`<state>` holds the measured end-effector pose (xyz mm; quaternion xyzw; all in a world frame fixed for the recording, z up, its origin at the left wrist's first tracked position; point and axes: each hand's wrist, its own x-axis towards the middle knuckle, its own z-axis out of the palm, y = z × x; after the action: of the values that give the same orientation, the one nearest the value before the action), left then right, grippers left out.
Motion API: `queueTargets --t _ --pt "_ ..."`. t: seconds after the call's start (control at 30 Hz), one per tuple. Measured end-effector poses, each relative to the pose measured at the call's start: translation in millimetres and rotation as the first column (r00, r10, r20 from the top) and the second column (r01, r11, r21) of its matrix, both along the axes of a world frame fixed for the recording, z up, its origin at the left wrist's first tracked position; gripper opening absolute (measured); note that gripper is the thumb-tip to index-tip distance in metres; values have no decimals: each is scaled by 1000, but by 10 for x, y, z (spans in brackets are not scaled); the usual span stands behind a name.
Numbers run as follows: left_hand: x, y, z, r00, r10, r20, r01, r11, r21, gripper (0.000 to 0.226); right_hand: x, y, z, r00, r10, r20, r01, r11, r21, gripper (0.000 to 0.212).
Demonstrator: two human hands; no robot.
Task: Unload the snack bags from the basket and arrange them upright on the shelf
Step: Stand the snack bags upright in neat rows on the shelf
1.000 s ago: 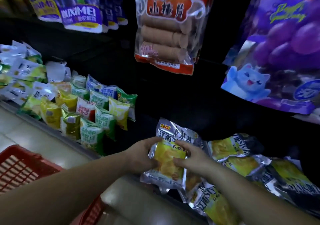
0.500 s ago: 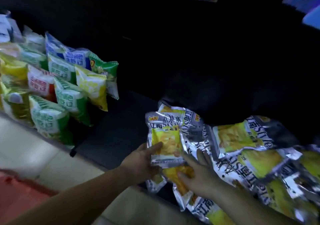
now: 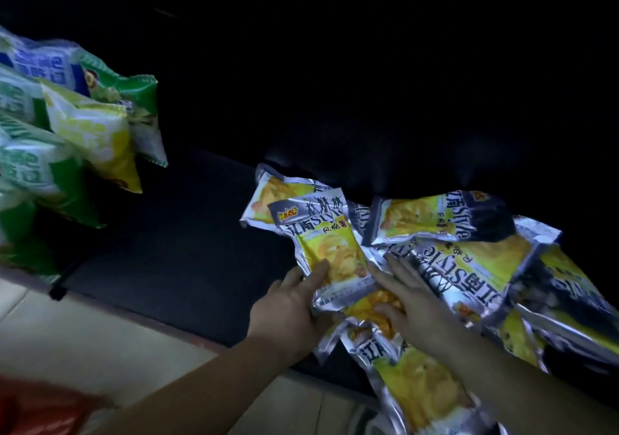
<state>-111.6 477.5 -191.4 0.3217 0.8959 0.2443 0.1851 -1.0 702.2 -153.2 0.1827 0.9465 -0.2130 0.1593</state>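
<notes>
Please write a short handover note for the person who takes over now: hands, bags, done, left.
Left hand grips the lower left edge of one silver-yellow bag.
Right hand lies open on the pile of same bags.
Pile lies flat and crossed on the dark shelf; none upright yet.
Green and yellow bags stand further left.
Left: stand each one up.
</notes>
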Motion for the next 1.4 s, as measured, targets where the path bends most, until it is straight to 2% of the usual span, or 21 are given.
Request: queueTargets --t 0.07,0.17,0.23,0.3,0.37,0.47,0.53,0.6,0.67,0.73,0.8,0.97,1.03,1.3,1.4 --pt "0 29 -43 1000 3 17 -3 1000 -2 86 24 -78 98 999 -28 -37 30 998 63 71" --pt "-31 -1 -93 991 70 116 -82 991 109 81 -24 -297 401 998 -38 -45 44 988 146 62" --pt "-35 -42 -81 988 96 120 -113 983 143 76 -46 -434 608 999 -9 -36 15 985 169 55" --pt "-13 -74 -3 990 116 81 -124 986 110 71 -11 -511 779 996 -15 -92 21 997 69 48" --pt "37 -99 118 994 92 -58 -87 993 75 67 81 -489 941 984 -37 -176 33 999 -24 43" --pt "186 -66 279 965 -64 -253 105 982 154 60 418 -315 1164 968 -129 -214 123 992 -39 44" --pt "402 23 362 937 -237 -257 288 939 186 59 771 -246 1201 973 -176 -147 197 970 145 55" --pt "637 151 455 883 -433 -179 452 888 81 71 1117 -248 1085 968 -251 14 236 927 291 71" --pt "838 263 508 823 -562 -75 554 826 -104 92 1359 -289 897 898 -418 136 399 905 147 84" --pt "967 352 475 798 -601 -38 581 785 -213 102 1452 -282 684 807 -558 196 581 810 -85 91" --pt "1041 412 349 811 -583 -57 556 797 -236 104 1477 -237 503 763 -614 200 646 738 -198 90" --pt "1058 544 -49 817 -534 -215 496 843 -208 97 1580 -65 143 783 -621 47 609 749 -260 89" --pt "1088 614 -148 822 -520 -233 488 853 -183 94 1652 42 27 791 -611 -18 586 767 -260 89" --pt "1315 1162 -44 901 -425 -90 405 897 -180 91 1720 502 44 785 -607 -122 563 782 -267 68" --pt "1310 1300 33 922 -383 -57 371 915 -157 86 1702 497 95 793 -570 -214 546 822 -163 70"
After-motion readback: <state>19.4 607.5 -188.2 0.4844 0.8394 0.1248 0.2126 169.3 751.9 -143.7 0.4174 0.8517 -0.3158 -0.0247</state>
